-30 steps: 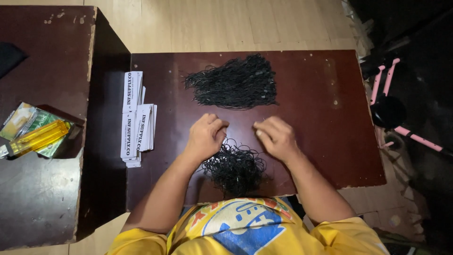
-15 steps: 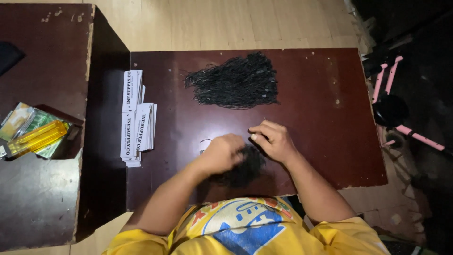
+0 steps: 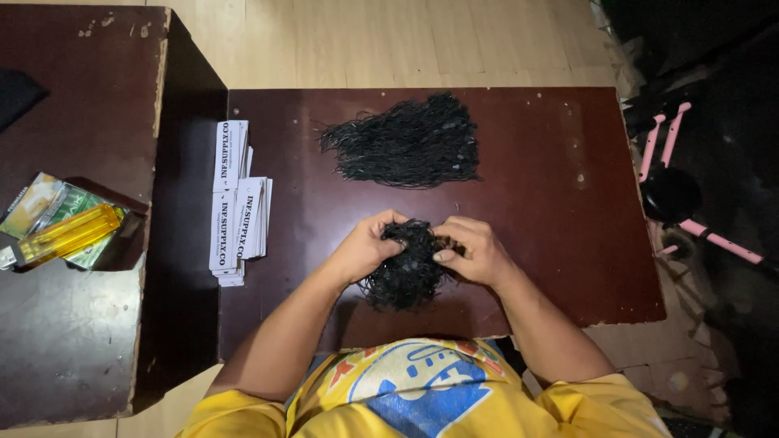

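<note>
While a second ago your fists rested apart, your left hand and right hand now pinch the black cord bundle over the counter, separating strands.

Seen from above, a person's left hand and right hand both grip a tangled clump of black strings over a dark wooden table. A larger pile of black strings lies farther back. White paper tags are stacked at the table's left edge.
</note>
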